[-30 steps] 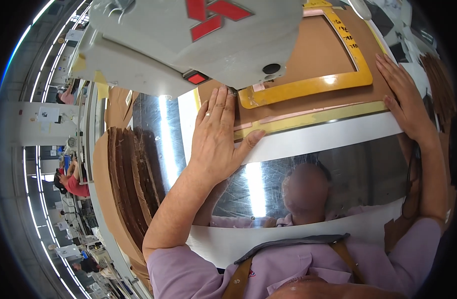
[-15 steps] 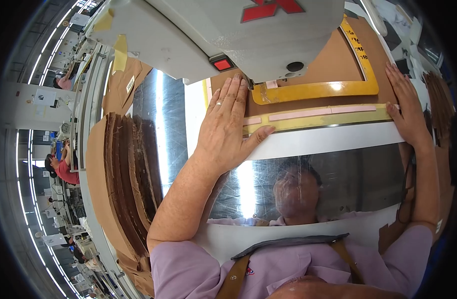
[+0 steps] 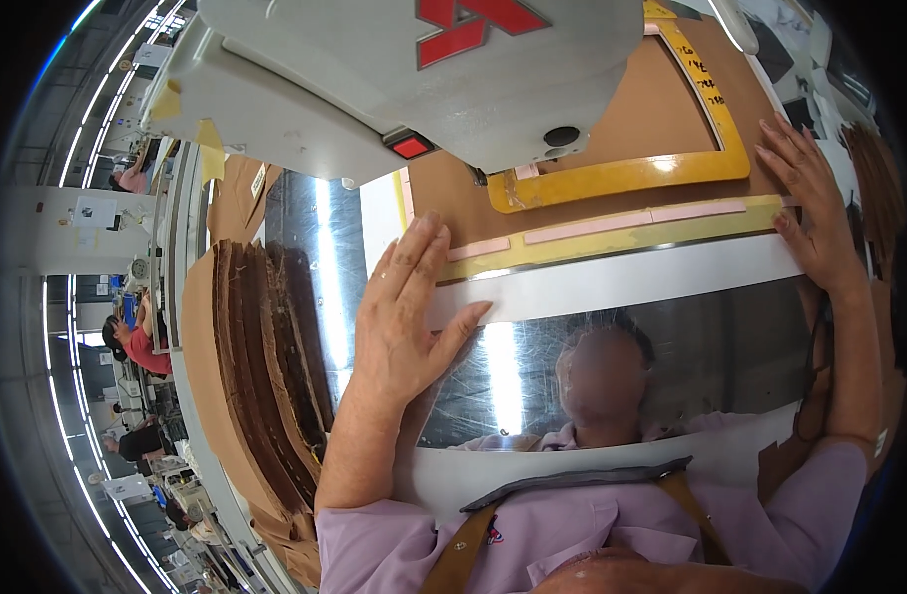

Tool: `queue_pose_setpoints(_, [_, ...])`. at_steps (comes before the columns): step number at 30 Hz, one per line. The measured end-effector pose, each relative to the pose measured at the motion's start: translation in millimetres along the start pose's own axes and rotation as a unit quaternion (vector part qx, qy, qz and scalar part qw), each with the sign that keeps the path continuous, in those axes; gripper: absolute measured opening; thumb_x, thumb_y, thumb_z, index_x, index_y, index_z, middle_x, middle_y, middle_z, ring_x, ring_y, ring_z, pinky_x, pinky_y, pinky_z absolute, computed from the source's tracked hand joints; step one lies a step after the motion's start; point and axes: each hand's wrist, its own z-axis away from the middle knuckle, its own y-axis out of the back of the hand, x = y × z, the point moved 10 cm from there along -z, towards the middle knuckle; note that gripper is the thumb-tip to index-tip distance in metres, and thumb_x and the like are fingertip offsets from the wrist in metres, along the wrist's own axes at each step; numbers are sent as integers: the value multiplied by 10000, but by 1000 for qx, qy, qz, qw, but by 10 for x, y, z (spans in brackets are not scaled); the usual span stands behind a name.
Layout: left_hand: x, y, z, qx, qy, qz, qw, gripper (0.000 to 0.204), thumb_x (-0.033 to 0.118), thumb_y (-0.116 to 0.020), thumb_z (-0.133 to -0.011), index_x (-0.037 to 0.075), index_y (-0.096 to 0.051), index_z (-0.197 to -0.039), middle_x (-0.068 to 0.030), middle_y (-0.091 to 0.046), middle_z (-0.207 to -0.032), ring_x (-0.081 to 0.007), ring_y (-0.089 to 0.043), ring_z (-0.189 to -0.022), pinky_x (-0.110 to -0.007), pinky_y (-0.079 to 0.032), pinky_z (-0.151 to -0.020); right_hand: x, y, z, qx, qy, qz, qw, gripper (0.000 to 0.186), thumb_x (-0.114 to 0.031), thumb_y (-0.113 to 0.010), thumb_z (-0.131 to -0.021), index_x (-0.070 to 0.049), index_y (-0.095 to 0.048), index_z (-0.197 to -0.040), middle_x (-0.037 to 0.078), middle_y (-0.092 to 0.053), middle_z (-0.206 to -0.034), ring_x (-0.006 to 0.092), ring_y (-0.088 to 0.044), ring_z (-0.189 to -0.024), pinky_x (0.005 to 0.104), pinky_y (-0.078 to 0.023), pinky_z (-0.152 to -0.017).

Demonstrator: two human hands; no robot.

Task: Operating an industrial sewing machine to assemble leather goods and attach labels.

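My left hand (image 3: 404,307) is open, its thumb spread out. It lies at the near left corner of a brown sheet (image 3: 458,193), beside a yellow strip with pink pads (image 3: 631,226). My right hand (image 3: 812,213), open with fingers stretched, is at the sheet's right edge. I cannot tell whether either hand presses down. A yellow frame (image 3: 631,178) with handwriting on it rests on the brown sheet. Above its left part stands the head of a large grey sewing machine (image 3: 414,89), which hides some of the frame and sheet.
Nearer me, a white band (image 3: 612,282) borders a shiny metal plate (image 3: 711,366) that reflects a person. To the left stands a stack of brown pieces (image 3: 260,366); more brown pieces (image 3: 869,183) hang at the right. Other people work farther left.
My left hand has drawn back toward me and to the left, off the brown sheet's top to its corner. My right hand stays by the right edge, its fingers slightly more spread.
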Motion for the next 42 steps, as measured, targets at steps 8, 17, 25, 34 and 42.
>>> queue_pose_setpoints(8, [2, -82, 12, -22, -14, -83, 996, 719, 471, -724, -875, -5, -597, -1399, -198, -568, -1470, -349, -539, -1378, -503, -384, -1167, 104, -49, 47, -12, -38, -51, 998, 437, -319, -586, -975, -32, -685, -1288, 148, -626, -1417, 303, -514, -1404, 506, -301, -1223])
queue_pose_setpoints(17, [62, -62, -25, -12, -27, -75, 997, 634, 386, -745, -875, 14, -625, -1375, -194, -613, -1419, -364, -565, -1346, -491, -418, -1141, 148, 22, 92, 3, -45, -58, 997, 409, -237, -657, -927, -30, -692, -1278, 160, -644, -1391, 307, -542, -1381, 505, -315, -1213])
queue_pose_setpoints(25, [78, -31, -33, -13, -41, -89, 995, 553, 242, -740, -863, -16, -625, -1338, -207, -630, -1387, -360, -592, -1297, -463, -419, -1103, 177, 154, 95, 128, -18, -87, 988, 295, -268, -733, -874, -68, -738, -1091, 103, -722, -1247, 260, -639, -1257, 470, -438, -1101])
queue_pose_setpoints(34, [69, -132, -12, -44, -56, -110, 991, 582, 405, -618, -984, 1, -595, -1403, -196, -587, -1451, -379, -534, -1358, -483, -394, -1141, 324, 152, 207, 174, -45, -182, 967, 84, -116, -692, -780, -82, -656, -848, 39, -646, -861, 261, -633, -845, 400, -473, -838])
queue_pose_setpoints(42, [7, -118, 11, -52, -43, -104, 992, 577, 407, -600, -992, 8, -592, -1409, -190, -591, -1450, -398, -541, -1341, -487, -387, -1146, 396, 81, 200, 149, -65, -204, 965, 71, -87, -664, -745, -84, -600, -772, 28, -607, -760, 240, -615, -783, 391, -472, -783])
